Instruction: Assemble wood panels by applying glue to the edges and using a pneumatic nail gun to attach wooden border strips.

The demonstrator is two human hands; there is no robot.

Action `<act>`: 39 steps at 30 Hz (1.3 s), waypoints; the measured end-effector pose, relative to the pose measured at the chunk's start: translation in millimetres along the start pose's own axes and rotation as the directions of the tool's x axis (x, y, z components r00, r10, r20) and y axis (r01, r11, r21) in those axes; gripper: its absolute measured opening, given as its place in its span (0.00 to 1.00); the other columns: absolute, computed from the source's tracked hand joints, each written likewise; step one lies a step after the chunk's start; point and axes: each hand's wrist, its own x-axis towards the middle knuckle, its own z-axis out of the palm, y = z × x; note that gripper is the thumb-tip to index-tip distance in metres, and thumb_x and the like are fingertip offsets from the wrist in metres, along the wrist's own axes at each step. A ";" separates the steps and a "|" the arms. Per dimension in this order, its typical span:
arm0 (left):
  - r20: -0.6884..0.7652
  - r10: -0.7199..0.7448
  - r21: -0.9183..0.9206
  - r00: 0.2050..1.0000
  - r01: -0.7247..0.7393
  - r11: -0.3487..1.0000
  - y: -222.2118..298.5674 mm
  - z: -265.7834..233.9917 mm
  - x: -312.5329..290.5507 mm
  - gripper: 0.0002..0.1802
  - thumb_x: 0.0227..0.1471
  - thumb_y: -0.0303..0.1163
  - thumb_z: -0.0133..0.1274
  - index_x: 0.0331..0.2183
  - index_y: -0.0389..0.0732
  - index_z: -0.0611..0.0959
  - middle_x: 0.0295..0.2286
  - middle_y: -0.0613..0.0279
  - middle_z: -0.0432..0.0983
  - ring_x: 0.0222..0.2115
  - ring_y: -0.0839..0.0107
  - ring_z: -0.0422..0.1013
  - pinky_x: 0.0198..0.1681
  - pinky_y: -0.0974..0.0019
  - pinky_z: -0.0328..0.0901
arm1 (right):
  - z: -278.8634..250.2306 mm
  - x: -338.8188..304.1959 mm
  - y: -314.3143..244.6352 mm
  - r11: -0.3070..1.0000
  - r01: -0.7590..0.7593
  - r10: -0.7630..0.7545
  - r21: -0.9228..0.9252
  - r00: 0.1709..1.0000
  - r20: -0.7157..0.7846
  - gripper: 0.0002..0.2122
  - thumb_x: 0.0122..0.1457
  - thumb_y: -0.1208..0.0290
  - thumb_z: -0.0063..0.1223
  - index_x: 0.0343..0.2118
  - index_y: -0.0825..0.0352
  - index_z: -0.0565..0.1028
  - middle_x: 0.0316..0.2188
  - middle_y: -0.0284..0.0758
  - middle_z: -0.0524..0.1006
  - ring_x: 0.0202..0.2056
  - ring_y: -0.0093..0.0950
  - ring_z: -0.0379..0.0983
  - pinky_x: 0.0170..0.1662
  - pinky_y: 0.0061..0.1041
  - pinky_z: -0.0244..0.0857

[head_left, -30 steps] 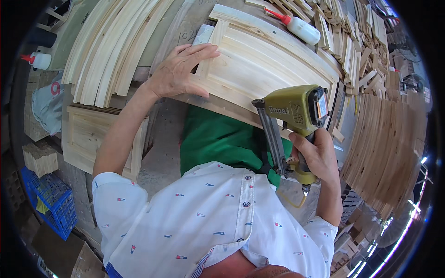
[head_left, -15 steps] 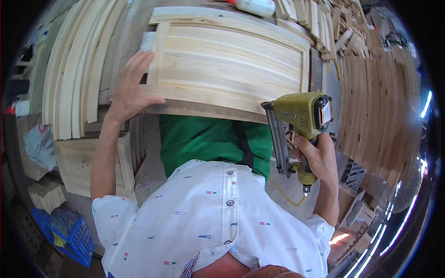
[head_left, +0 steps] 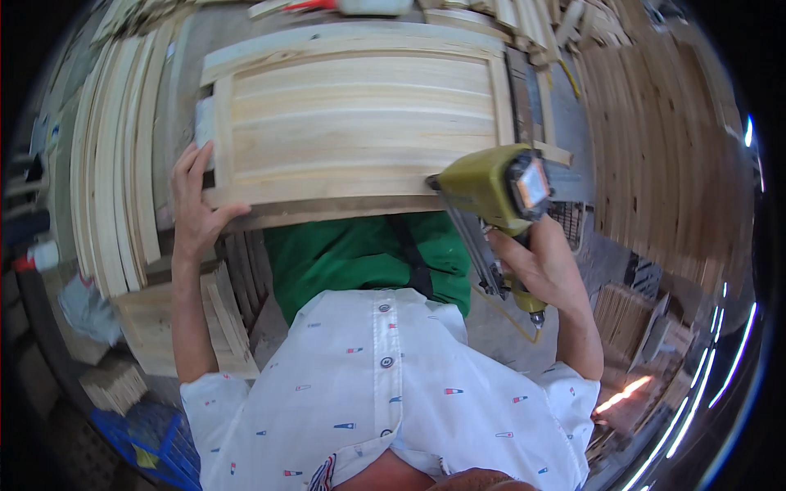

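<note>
A framed wooden panel (head_left: pixel 360 114) of pale wood lies before me on the bench. At its near left corner rests my left hand (head_left: pixel 196 204), fingers apart and thumb along the near rail. My right hand (head_left: pixel 544 258) is wrapped round the handle of an olive-green air nailer (head_left: pixel 483 192). The tool's nose is at the near rail of the panel, toward its right end; whether it touches cannot be made out. A thin yellow hose (head_left: pixel 514 327) hangs from the base of the handle.
Long wooden strips (head_left: pixel 115 164) lie at the left, above another framed panel (head_left: pixel 184 323). A tall stack of boards (head_left: pixel 655 155) stands at the right. A white bottle (head_left: pixel 375 6) is beyond the panel. A blue crate (head_left: pixel 151 446) sits low at the left.
My view has shifted, so the panel appears farther left. The nailer, still in my right hand, is tilted a little differently. My left hand stays at the panel's near left corner.
</note>
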 end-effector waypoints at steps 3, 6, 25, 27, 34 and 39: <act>-0.019 0.002 0.036 1.000 -0.001 0.999 -2.5 -4.9 -8.8 0.56 0.28 0.49 0.69 0.58 0.41 0.64 0.55 0.51 0.57 0.59 0.52 0.52 0.62 0.51 0.50 | -0.5 6.0 3.0 0.992 0.123 -0.123 -0.002 0.992 -0.003 0.16 0.54 0.68 0.54 0.41 0.73 0.68 0.35 0.49 0.75 0.38 0.45 0.74 0.43 0.37 0.66; 0.037 0.007 0.084 0.999 -0.010 0.996 1.6 -0.1 -14.9 0.46 0.34 0.47 0.67 0.55 0.43 0.70 0.55 0.52 0.59 0.59 0.52 0.52 0.62 0.51 0.49 | -9.2 5.4 8.4 0.993 0.088 -0.088 0.080 0.996 0.003 0.15 0.53 0.68 0.56 0.38 0.74 0.70 0.29 0.46 0.75 0.30 0.38 0.75 0.37 0.35 0.67; -0.058 0.231 -0.049 0.971 -0.234 0.971 125.1 79.9 10.7 0.21 0.39 0.25 0.61 0.41 0.38 0.80 0.41 0.58 0.73 0.49 0.58 0.67 0.53 0.54 0.59 | -87.7 123.0 131.2 0.699 -0.328 -0.154 -0.636 0.799 -0.582 0.26 0.54 0.72 0.54 0.54 0.77 0.60 0.39 0.55 0.72 0.38 0.51 0.73 0.38 0.43 0.70; -0.070 0.230 -0.068 0.971 -0.235 0.970 126.8 81.2 12.2 0.21 0.38 0.24 0.62 0.40 0.38 0.80 0.39 0.58 0.73 0.49 0.58 0.67 0.53 0.54 0.59 | -79.2 123.0 132.1 0.712 -0.331 -0.148 -0.619 0.792 -0.593 0.27 0.54 0.71 0.55 0.54 0.77 0.60 0.40 0.53 0.71 0.40 0.50 0.72 0.40 0.42 0.69; -0.133 0.197 -0.040 0.971 -0.204 0.978 117.6 80.1 -0.8 0.20 0.35 0.26 0.62 0.37 0.40 0.80 0.37 0.59 0.72 0.46 0.57 0.68 0.51 0.54 0.61 | -42.5 113.4 101.2 0.840 0.118 -0.434 -0.529 0.731 -0.526 0.19 0.57 0.70 0.54 0.50 0.74 0.68 0.47 0.49 0.70 0.49 0.47 0.66 0.52 0.38 0.60; -0.268 0.122 -0.023 0.956 -0.133 0.991 139.4 88.9 -2.5 0.17 0.40 0.27 0.61 0.37 0.39 0.80 0.38 0.59 0.73 0.46 0.58 0.68 0.49 0.56 0.63 | -15.3 127.2 113.8 0.792 0.100 -0.389 -0.603 0.843 -0.371 0.19 0.59 0.68 0.51 0.51 0.74 0.68 0.44 0.50 0.71 0.46 0.48 0.67 0.48 0.39 0.62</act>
